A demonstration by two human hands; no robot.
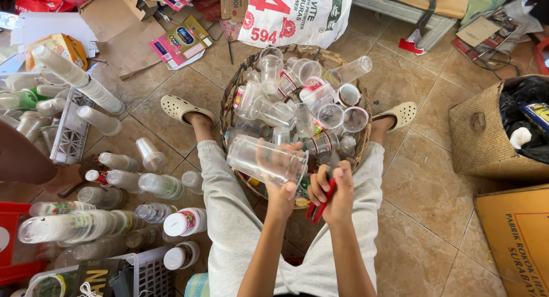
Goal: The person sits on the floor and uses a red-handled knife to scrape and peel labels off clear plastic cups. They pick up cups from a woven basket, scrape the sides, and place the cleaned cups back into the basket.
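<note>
Cup [266,161], clear plastic, lies sideways in the left hand [284,189], fingers grasping it, above the wicker basket [233,94] of label-banded cups. Right hand [337,197] clenches red cutters [321,204] at three o'clock. White sack [297,14] with red print stands at twelve; stacked cups [74,225] crowd nine.

The person wears light grey trousers [229,217] of soft cloth, creased at the knees and ending above the ankles. On each foot is a cream rubber clog with rows of round holes over the toe: the left clog [180,108] at ten o'clock, the right clog [403,114] at two o'clock. Both forearms are bare, without sleeves, watch or rings.
</note>
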